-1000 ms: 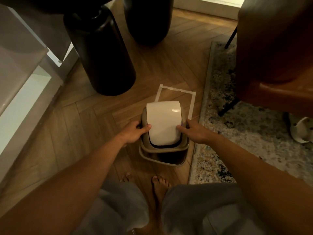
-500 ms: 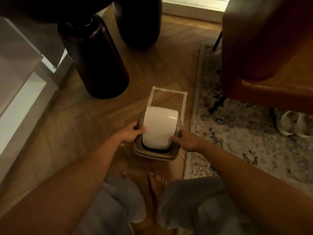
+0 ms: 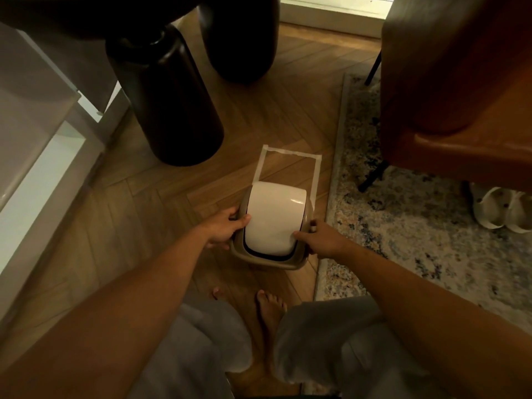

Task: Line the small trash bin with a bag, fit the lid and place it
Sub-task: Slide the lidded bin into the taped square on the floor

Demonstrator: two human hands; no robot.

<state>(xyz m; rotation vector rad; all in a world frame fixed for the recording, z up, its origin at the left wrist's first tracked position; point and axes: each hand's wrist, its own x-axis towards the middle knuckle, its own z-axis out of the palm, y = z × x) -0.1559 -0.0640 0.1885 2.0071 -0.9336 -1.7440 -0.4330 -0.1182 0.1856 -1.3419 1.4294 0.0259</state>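
Note:
A small beige trash bin (image 3: 267, 262) with a white swing lid (image 3: 273, 217) sits on the wooden floor, its far end inside a rectangle of white tape (image 3: 288, 152). My left hand (image 3: 224, 228) grips the bin's left side. My right hand (image 3: 322, 239) grips its right side, thumb on the lid's edge. A dark strip shows under the lid's near edge. The bin's body is mostly hidden under the lid.
Two dark rounded furniture legs (image 3: 169, 105) stand beyond the bin on the left. A patterned rug (image 3: 403, 226) lies to the right, with a brown chair (image 3: 460, 82) and pale slippers (image 3: 501, 208) on it. A white cabinet (image 3: 34, 156) runs along the left. My bare feet (image 3: 270, 312) are just behind the bin.
Both hands have carried the bin forward and down toward the tape rectangle; its far end now overlaps the marked area. The lid sits flush on the rim, where a gap showed earlier.

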